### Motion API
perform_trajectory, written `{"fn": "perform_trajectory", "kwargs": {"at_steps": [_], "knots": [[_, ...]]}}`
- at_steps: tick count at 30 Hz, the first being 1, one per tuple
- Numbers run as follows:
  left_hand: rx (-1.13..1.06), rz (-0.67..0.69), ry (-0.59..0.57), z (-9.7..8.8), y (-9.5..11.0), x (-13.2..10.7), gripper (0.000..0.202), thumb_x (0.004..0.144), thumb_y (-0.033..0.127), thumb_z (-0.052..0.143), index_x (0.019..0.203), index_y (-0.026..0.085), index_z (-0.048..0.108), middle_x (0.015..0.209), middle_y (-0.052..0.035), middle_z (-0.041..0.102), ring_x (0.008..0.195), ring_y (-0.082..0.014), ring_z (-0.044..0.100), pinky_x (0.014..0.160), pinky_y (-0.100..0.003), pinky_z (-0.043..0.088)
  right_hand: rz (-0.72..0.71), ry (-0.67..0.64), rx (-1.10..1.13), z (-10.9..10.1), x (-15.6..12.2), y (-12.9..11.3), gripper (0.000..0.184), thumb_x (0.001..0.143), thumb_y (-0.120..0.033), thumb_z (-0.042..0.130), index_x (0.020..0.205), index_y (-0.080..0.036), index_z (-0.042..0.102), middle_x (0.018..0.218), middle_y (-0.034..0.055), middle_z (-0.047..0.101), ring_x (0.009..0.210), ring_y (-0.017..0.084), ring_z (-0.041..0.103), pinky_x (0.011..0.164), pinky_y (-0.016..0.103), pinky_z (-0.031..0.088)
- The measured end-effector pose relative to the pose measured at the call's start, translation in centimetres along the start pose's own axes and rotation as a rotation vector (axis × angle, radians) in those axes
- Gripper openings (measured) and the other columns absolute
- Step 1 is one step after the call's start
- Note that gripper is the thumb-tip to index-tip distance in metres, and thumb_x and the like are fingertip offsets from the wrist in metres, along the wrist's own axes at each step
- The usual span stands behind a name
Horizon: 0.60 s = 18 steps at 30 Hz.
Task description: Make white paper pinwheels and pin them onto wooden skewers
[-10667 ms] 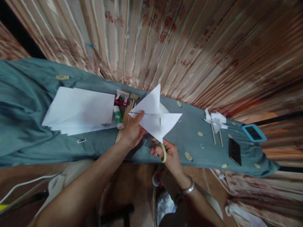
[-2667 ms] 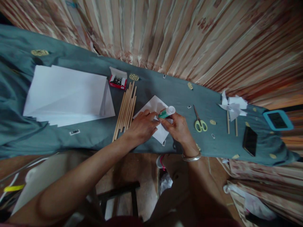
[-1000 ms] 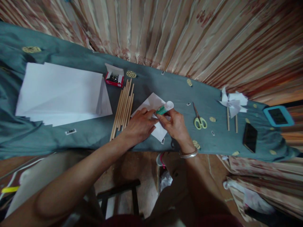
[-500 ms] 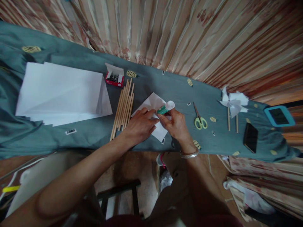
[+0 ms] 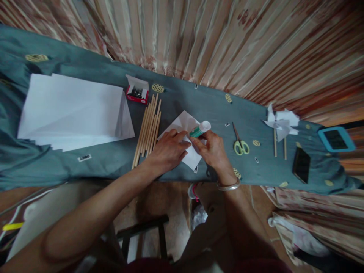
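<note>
Right hand (image 5: 213,149) pinches green-and-white cylindrical glue stick (image 5: 200,129), tilted over white squarish paper sheet (image 5: 193,158); left hand (image 5: 169,151) on sheet, finger closure unclear. Sheet likely light, creases easily: hold edges. Stick probably stiff.

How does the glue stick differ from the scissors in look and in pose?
The glue stick is held tilted in the right hand, while the scissors lie flat on the cloth, untouched. The glue stick is a thick tube with a white end; the scissors have slim blades and two looped handles. Both show some green.
</note>
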<state>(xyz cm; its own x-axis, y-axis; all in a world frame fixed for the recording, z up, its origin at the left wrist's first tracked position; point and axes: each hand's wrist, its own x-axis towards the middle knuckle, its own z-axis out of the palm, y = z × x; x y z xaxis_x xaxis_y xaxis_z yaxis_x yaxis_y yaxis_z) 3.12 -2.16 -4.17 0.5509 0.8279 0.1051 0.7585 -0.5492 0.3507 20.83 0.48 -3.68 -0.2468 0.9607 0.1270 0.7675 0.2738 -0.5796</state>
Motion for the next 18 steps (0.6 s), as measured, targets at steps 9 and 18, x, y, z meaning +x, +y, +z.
{"fn": "perform_trajectory", "kwargs": {"at_steps": [9,18], "knots": [[-0.004,-0.016,-0.031,-0.12,0.15,0.06,0.029,0.091,0.021,0.054,0.117,0.019,0.068,0.131,-0.0126,0.058,0.111,-0.0302,0.050,0.090,-0.045,0.046,0.022,-0.016,0.025,-0.11,-0.10,0.01,0.018,0.083,-0.032,0.064,0.090,-0.015,0.067,0.086,0.0108,0.073,0.079,0.024,0.068,0.075,0.038,0.051],[0.005,-0.028,-0.027,-0.06,0.24,0.09,0.029,0.091,0.021,0.055,0.117,0.019,0.067,0.129,-0.0116,0.058,0.110,-0.0295,0.050,0.088,-0.043,0.046,0.032,-0.011,0.014,0.03,-0.34,0.03,0.020,0.084,-0.036,0.061,0.090,-0.017,0.065,0.083,0.0089,0.072,0.076,0.023,0.067,0.073,0.037,0.051]]}}
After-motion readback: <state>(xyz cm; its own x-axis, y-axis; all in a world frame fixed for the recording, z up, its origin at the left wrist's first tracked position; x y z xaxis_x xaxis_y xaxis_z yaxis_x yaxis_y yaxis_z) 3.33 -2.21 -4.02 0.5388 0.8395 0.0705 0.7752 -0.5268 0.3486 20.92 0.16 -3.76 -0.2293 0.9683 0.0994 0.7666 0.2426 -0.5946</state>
